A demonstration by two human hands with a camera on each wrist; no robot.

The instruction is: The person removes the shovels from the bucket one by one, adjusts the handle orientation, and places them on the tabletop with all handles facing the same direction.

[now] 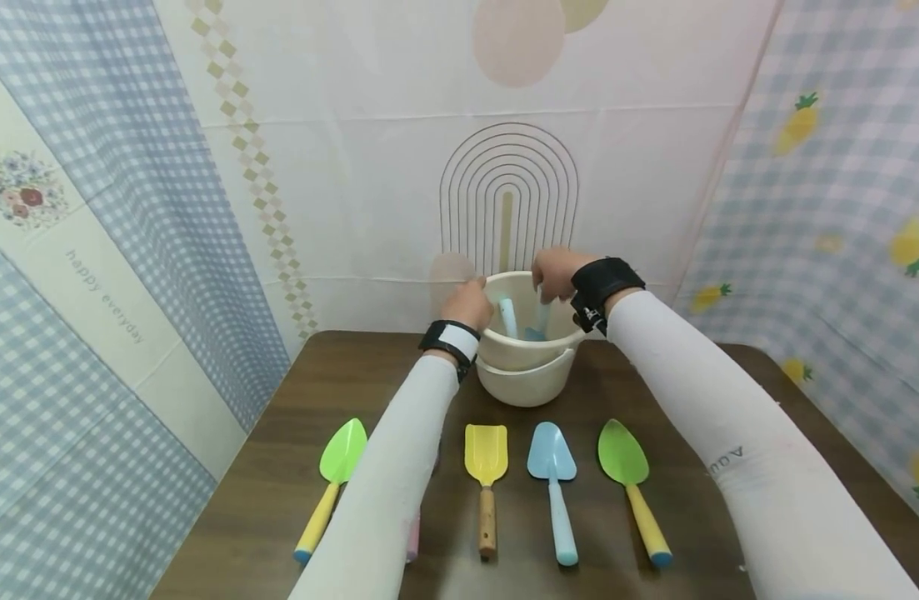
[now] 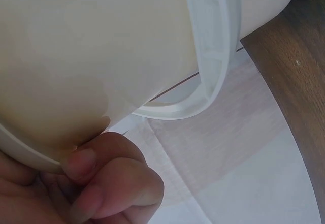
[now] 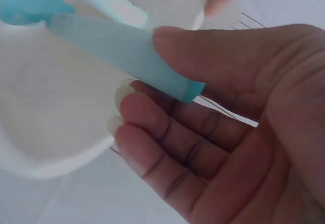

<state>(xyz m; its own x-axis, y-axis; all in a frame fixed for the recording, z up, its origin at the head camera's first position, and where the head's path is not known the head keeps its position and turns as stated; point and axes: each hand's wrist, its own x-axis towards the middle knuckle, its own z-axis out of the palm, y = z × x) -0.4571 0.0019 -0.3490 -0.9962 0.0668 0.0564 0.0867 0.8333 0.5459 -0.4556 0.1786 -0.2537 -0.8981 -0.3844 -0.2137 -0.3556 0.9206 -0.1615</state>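
Note:
A white bucket (image 1: 504, 357) with a handle hanging down its side stands at the back of the table. My left hand (image 1: 468, 305) grips the bucket's rim between thumb and curled fingers, as the left wrist view shows. Over the bucket's right side, my right hand (image 1: 558, 273) pinches the pale blue handle of a toy shovel (image 3: 111, 51), whose blue head is down in the bucket. A second light blue handle (image 1: 508, 317) leans inside, beside the held one. The blue heads partly overlap at the bottom, so their shapes are hard to make out.
On the brown table (image 1: 272, 467), a light green trowel (image 1: 344, 450), a yellow shovel (image 1: 486, 454), a blue trowel (image 1: 552, 454) and a darker green trowel (image 1: 624, 454) lie in a row. A pink handle (image 1: 414, 537) shows partly behind my left sleeve. Patterned cloth hangs around the table.

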